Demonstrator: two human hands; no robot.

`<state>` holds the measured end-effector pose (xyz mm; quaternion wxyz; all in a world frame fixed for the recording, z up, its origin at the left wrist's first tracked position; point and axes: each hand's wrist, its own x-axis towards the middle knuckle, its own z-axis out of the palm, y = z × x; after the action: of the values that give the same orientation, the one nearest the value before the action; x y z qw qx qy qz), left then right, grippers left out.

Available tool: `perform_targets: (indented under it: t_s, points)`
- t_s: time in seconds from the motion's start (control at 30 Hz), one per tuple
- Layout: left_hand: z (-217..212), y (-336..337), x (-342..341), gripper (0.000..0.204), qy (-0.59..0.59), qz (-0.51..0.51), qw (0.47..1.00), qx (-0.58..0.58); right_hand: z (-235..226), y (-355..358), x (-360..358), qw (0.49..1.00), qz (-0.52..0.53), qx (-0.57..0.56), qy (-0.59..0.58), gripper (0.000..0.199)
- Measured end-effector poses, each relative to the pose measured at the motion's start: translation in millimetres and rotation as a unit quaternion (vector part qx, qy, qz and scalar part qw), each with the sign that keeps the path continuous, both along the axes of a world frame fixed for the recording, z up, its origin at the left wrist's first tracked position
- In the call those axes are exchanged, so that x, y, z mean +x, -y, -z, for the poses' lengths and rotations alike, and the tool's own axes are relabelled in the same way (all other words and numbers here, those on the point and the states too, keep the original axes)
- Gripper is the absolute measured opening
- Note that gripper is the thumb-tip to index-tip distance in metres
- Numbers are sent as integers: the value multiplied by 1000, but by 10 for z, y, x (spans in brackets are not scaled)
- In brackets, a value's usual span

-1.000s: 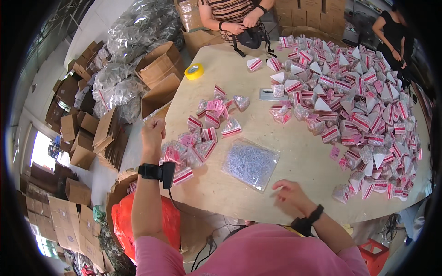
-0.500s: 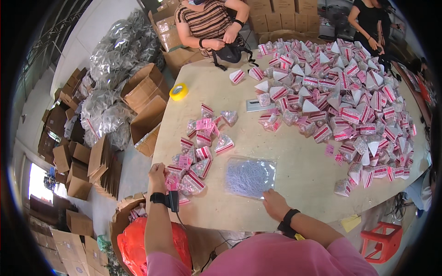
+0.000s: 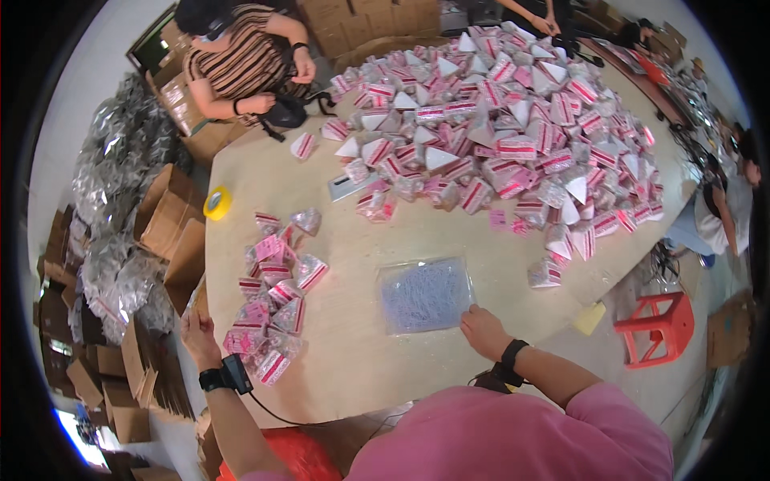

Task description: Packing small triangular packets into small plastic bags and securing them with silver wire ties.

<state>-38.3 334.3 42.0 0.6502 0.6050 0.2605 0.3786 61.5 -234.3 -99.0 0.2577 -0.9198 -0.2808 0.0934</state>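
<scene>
Plastic wraps pale strands [image 3: 419, 303]: the clear bag [image 3: 427, 293] lies flat on the worktop [image 3: 353, 365], narrowed fingers of the right hand [image 3: 484, 331] at its near right corner; whether they pinch it, I cannot tell. Leftward sit pink-striped packets [image 3: 274, 303], then the left hand [image 3: 199, 337], fingers curled, any hold unclear.

A person in a pink short-sleeved top [image 3: 497, 437] is wearing a black wristband [image 3: 211, 380] above the bare left hand [image 3: 199, 333], its boxy black module [image 3: 236, 373] trailing a thin dark cable [image 3: 269, 407] across the near edge of the tabletop [image 3: 353, 369]. A second black band [image 3: 511, 354] is circling the wrist above the bare right hand [image 3: 484, 330].
</scene>
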Motion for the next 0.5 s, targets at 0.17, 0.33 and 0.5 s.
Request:
perform_targets:
  t_s: [0.17,0.33,0.5]
  points:
    - [405,137,-124,14,-184,-42,981,40,25,66,115,999,34,-13,11,8]
    - [522,386,-235,14,-182,-20,983,18,26,-87,354,998,56,-12,31,9]
    - [540,456,-345,9,-235,1,971,29,33,-318,765,995,87,-21,54,10]
